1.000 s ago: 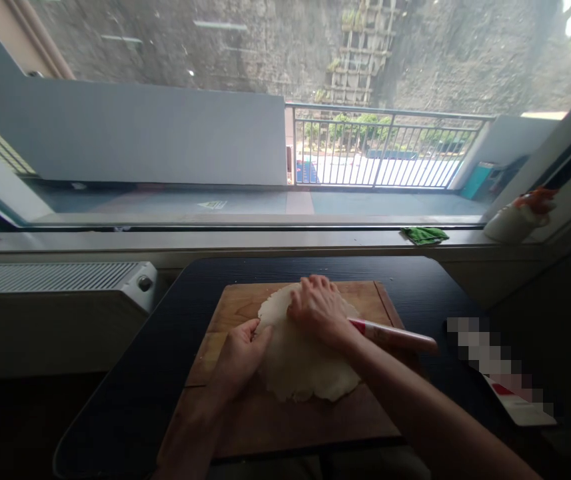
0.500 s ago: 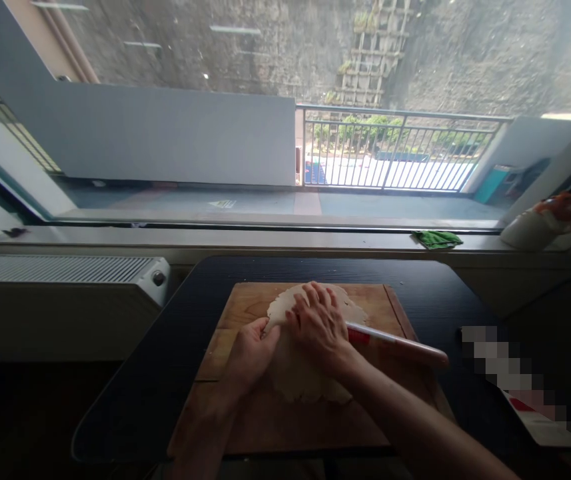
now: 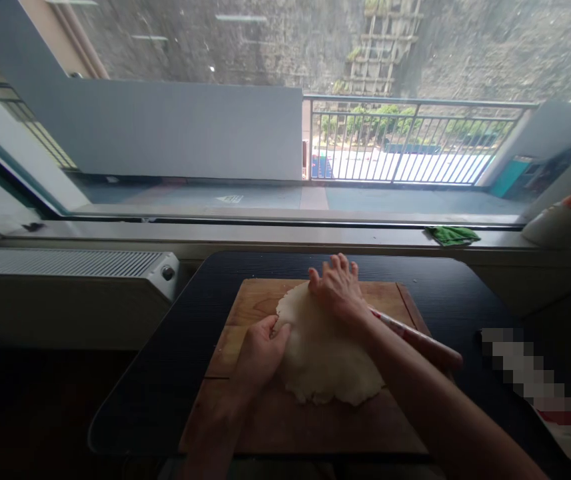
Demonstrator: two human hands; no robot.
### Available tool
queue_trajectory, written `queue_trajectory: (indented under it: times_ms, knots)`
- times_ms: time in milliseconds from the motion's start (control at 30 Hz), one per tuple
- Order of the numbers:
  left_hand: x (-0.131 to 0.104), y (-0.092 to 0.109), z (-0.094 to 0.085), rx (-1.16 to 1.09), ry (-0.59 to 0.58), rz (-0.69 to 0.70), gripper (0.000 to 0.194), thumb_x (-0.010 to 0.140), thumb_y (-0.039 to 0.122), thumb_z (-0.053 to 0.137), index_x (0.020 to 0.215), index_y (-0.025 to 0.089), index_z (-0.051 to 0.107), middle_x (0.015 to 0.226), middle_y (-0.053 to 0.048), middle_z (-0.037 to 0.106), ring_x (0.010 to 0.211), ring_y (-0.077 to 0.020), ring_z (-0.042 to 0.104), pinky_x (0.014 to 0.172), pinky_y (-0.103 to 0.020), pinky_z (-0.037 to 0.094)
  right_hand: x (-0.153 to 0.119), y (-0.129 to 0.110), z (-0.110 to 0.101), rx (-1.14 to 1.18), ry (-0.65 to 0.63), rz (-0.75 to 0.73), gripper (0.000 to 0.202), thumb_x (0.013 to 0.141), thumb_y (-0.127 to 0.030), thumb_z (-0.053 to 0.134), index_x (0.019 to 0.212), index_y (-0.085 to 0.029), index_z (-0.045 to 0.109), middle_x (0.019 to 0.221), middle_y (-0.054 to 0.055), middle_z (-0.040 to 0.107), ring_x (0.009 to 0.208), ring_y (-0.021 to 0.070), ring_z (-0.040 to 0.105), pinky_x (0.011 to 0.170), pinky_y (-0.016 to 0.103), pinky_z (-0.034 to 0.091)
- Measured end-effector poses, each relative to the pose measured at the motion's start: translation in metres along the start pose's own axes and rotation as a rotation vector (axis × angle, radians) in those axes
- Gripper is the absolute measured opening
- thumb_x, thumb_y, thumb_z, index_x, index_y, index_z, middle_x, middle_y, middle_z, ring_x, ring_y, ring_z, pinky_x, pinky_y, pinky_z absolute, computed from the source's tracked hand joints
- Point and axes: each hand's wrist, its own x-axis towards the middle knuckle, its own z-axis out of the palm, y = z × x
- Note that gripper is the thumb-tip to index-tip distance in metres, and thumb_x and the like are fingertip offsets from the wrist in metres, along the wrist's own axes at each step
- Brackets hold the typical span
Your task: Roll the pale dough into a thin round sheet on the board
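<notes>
A sheet of rolled-out dough (image 3: pixel 332 363) with a ragged rim lies on the wooden cutting board (image 3: pixel 252 427). At its left edge, my left hand (image 3: pixel 261 347) pinches the dough between thumb and fingers. My right hand (image 3: pixel 338 287) is over the far part of the sheet, palm down, fingers stretched out and spread. A rolling pin (image 3: pixel 415 337) slants out to the right from behind my right wrist. Its far end is hidden, apparently under the palm; I cannot tell whether the palm presses on it.
The board rests on a dark table (image 3: pixel 165 373). At the right edge lies a partly blurred white package (image 3: pixel 515 373). A green cloth (image 3: pixel 452 235) and a white bottle (image 3: pixel 560 223) are on the windowsill (image 3: pixel 275 233). To the left stands a radiator (image 3: pixel 65 267).
My right hand has slid away from me and slightly right, uncovering more dough. The rolling pin has shifted right in view. My left hand keeps its pinch; the whole view has shifted slightly.
</notes>
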Motion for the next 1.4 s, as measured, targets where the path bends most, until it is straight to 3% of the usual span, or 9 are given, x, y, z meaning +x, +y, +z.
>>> queue_trajectory:
  times_ms: [100, 300, 500, 667, 767, 933, 1100, 1267, 1400]
  knots:
    - [-0.002, 0.004, 0.0, 0.027, 0.039, -0.006, 0.022, 0.066, 0.037, 0.058, 0.071, 0.015, 0.062, 0.058, 0.0, 0.061, 0.057, -0.0159, 0.058, 0.048, -0.02, 0.042, 0.017, 0.007, -0.002, 0.014, -0.122, 0.144, 0.059, 0.088, -0.05, 0.022, 0.108, -0.009, 0.059, 0.13, 0.019, 0.041, 0.127, 0.0336, 0.023, 0.099, 0.052, 0.016]
    - [-0.003, 0.001, -0.002, 0.06, 0.032, 0.019, 0.021, 0.066, 0.036, 0.057, 0.071, 0.015, 0.061, 0.054, 0.002, 0.057, 0.053, -0.0139, 0.055, 0.046, -0.019, 0.04, -0.001, -0.004, 0.006, 0.016, -0.037, -0.129, 0.059, 0.091, -0.048, 0.015, 0.113, -0.014, 0.057, 0.127, 0.013, 0.046, 0.13, 0.0255, 0.019, 0.104, 0.043, 0.012]
    - [-0.003, 0.003, -0.001, 0.072, 0.044, 0.012, 0.021, 0.067, 0.036, 0.056, 0.07, 0.015, 0.061, 0.052, 0.002, 0.055, 0.054, -0.0141, 0.055, 0.047, -0.019, 0.04, 0.029, 0.011, -0.004, -0.02, -0.2, 0.111, 0.055, 0.086, -0.053, 0.026, 0.11, -0.016, 0.059, 0.125, 0.016, 0.047, 0.125, 0.0328, 0.026, 0.096, 0.053, 0.021]
    - [-0.002, -0.002, -0.001, 0.059, 0.016, 0.012, 0.021, 0.068, 0.036, 0.056, 0.071, 0.016, 0.062, 0.052, 0.002, 0.056, 0.053, -0.0136, 0.054, 0.046, -0.019, 0.039, -0.006, -0.014, 0.01, -0.008, 0.045, -0.147, 0.056, 0.091, -0.048, 0.019, 0.122, -0.012, 0.049, 0.129, 0.013, 0.045, 0.129, 0.0251, 0.022, 0.103, 0.041, 0.015]
    - [0.001, -0.005, -0.003, 0.058, -0.013, -0.005, 0.023, 0.069, 0.037, 0.055, 0.075, 0.016, 0.062, 0.058, 0.001, 0.06, 0.057, -0.0146, 0.056, 0.048, -0.019, 0.04, 0.011, -0.001, 0.012, -0.081, 0.163, -0.125, 0.05, 0.091, -0.044, 0.024, 0.109, -0.012, 0.057, 0.125, 0.015, 0.048, 0.123, 0.0276, 0.029, 0.1, 0.042, 0.016]
    - [0.028, 0.002, -0.004, 0.111, -0.037, -0.005, 0.028, 0.071, 0.039, 0.052, 0.072, 0.014, 0.063, 0.065, -0.002, 0.062, 0.06, -0.0147, 0.057, 0.048, -0.02, 0.039, 0.044, 0.031, 0.005, -0.153, 0.162, -0.082, 0.042, 0.091, -0.039, 0.03, 0.084, -0.014, 0.063, 0.089, 0.014, 0.063, 0.086, 0.0236, 0.052, 0.081, 0.039, 0.028]
    - [0.051, 0.027, 0.012, 0.184, 0.023, -0.031, 0.019, 0.063, 0.031, 0.061, 0.061, 0.012, 0.062, 0.056, -0.002, 0.06, 0.051, -0.0134, 0.053, 0.044, -0.02, 0.035, 0.008, 0.031, -0.003, -0.159, 0.153, -0.254, 0.043, 0.091, -0.04, 0.032, 0.073, -0.015, 0.061, 0.074, 0.01, 0.064, 0.071, 0.0185, 0.054, 0.078, 0.035, 0.026]
    - [0.013, 0.016, 0.008, 0.103, 0.204, 0.093, 0.031, 0.07, 0.034, 0.057, 0.091, 0.012, 0.064, 0.083, -0.008, 0.068, 0.072, -0.0182, 0.062, 0.059, -0.023, 0.045, -0.038, 0.043, -0.029, -0.099, 0.111, -0.471, 0.041, 0.092, -0.041, 0.032, 0.067, -0.018, 0.057, 0.066, 0.004, 0.061, 0.064, 0.0131, 0.05, 0.077, 0.031, 0.026]
    - [-0.014, -0.006, -0.011, 0.164, 0.101, 0.024, 0.03, 0.069, 0.035, 0.058, 0.089, 0.014, 0.064, 0.08, -0.005, 0.069, 0.071, -0.0188, 0.063, 0.059, -0.022, 0.046, -0.069, 0.029, -0.03, -0.009, 0.094, -0.542, 0.032, 0.09, -0.036, 0.034, 0.073, -0.019, 0.055, 0.08, 0.004, 0.059, 0.079, 0.0155, 0.048, 0.079, 0.03, 0.028]
